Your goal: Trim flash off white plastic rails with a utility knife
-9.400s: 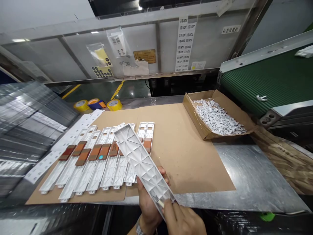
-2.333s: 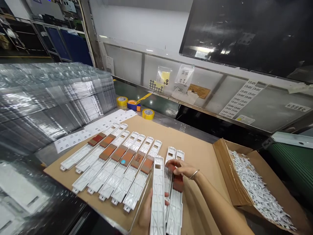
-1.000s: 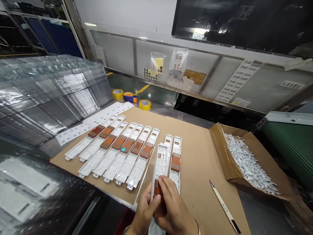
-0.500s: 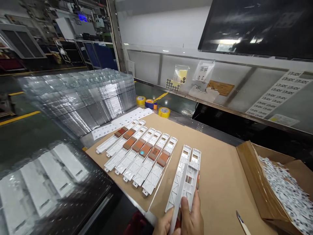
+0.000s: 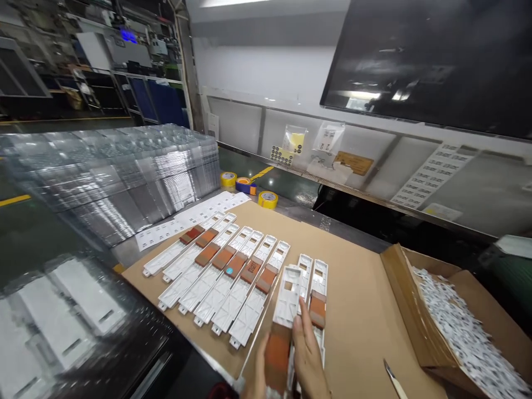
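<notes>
Evidently, a white plastic strip [image 5: 287, 307] was held between the two hands, with a brown block [image 5: 277, 352] lying upon it. Its left side was gripped by the left hand [image 5: 259, 371], and its right side by the right hand [image 5: 308, 354], whose fingers were kept rather straight. Just beyond the right hand, two similar strips [image 5: 318, 284] were laid on brown cardboard [image 5: 353, 321]. Left of the left hand, seven strips with blocks [image 5: 233, 305] were arranged. Right of the right hand, a knife [image 5: 394, 379] was placed, and farther, a carton [image 5: 410, 316] was filled with small white parts [image 5: 465, 324].
</notes>
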